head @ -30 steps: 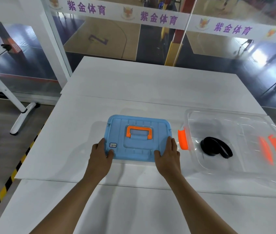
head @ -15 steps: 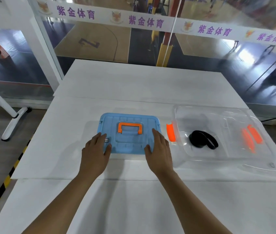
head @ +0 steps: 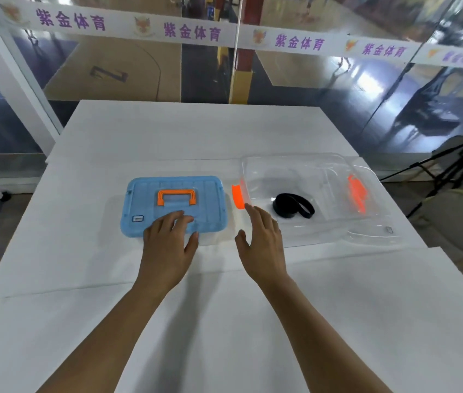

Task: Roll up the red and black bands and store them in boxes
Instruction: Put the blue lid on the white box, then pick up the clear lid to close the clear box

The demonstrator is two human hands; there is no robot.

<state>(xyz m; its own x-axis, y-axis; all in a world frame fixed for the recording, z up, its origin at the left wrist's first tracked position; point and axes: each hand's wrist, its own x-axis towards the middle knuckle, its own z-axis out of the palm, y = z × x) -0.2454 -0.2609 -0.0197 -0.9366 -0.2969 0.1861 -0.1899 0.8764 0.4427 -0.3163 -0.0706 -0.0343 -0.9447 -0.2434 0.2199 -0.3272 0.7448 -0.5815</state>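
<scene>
My left hand [head: 168,245] lies flat, fingers straight, on the near edge of the blue lid [head: 174,205] with its orange handle [head: 177,197]; a small label [head: 138,218] there is unreadable. My right hand [head: 264,239] hovers open beside the clear box [head: 366,222], where the black band [head: 292,206] lies coiled. The banner [head: 190,31] on the glass reads 紫金体育.

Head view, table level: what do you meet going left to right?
Blue lid with orange handle → orange latch → rolled black band inside the clear box → orange latch on its right side.
</scene>
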